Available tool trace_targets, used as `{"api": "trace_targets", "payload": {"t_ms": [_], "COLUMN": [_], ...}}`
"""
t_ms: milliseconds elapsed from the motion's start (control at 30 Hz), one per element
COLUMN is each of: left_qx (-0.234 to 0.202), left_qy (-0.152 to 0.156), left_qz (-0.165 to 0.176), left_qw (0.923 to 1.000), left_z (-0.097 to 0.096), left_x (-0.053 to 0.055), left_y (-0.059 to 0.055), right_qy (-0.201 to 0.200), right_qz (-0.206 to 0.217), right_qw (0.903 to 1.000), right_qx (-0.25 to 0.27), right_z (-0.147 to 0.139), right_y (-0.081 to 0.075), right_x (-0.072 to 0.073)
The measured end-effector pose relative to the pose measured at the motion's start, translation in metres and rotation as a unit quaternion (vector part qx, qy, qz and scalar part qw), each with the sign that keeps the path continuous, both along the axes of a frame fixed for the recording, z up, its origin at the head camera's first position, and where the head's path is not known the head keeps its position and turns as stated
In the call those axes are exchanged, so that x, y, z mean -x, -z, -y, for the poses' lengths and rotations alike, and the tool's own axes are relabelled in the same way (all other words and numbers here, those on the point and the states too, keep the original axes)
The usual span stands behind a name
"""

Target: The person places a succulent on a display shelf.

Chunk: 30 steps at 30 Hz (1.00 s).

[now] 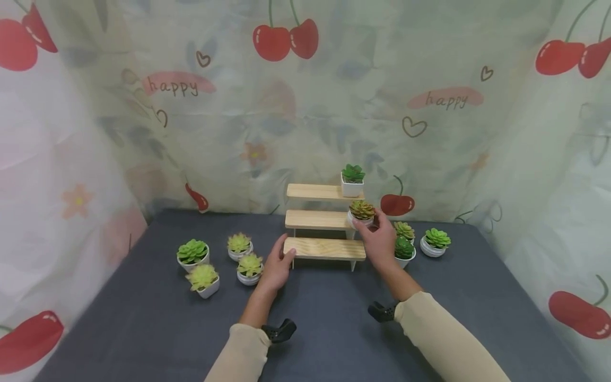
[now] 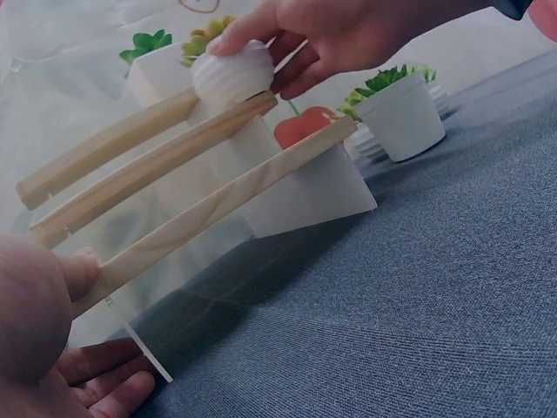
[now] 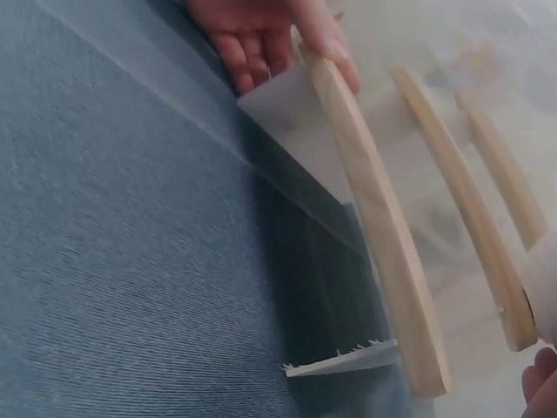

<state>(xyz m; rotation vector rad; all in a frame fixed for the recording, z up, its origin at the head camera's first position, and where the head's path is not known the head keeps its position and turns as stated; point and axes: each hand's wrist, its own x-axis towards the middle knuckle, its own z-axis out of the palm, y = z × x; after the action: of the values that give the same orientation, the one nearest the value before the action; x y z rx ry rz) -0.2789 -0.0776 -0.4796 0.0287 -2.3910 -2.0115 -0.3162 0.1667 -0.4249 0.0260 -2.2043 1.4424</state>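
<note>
Right hand [image 1: 380, 240] is gripping the round white succulent pot [image 1: 361, 213], fingers curling around its side; pot is sitting at the right end of the middle step of the wooden stand [image 1: 324, 220], just ahead of the palm. Left hand [image 1: 277, 265] is holding the left end of the bottom step, thumb on top, fingers underneath. Square white pot [image 1: 352, 181] is standing on the top step, above the right hand. Three potted succulents [image 1: 420, 240] are sitting on the tabletop [image 1: 143, 329] just right of that hand; four more [image 1: 217, 260] left of the left hand.
</note>
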Motion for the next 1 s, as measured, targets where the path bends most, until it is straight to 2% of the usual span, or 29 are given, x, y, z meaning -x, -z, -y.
{"api": "trace_targets", "payload": {"t_ms": [267,600,1000], "left_qx": [-0.001,0.000,0.004], "left_qy": [-0.002,0.001,-0.002], "left_qz": [0.004,0.002,0.005], "left_qw": [1.0000,1.0000,1.0000], "left_z": [0.001,0.001,0.001], "left_x": [0.001,0.000,0.001], "left_y": [0.000,-0.001,0.002], "right_qy": [-0.018,-0.020,-0.037], "right_qz": [0.019,0.046,0.067], "right_qw": [0.9967,0.9920,0.9891], "right_qx": [-0.078,-0.115,-0.126], "right_z": [0.002,0.006,0.015], "right_y": [-0.007,-0.012,-0.013], "right_x": [0.004,0.007,0.008]}}
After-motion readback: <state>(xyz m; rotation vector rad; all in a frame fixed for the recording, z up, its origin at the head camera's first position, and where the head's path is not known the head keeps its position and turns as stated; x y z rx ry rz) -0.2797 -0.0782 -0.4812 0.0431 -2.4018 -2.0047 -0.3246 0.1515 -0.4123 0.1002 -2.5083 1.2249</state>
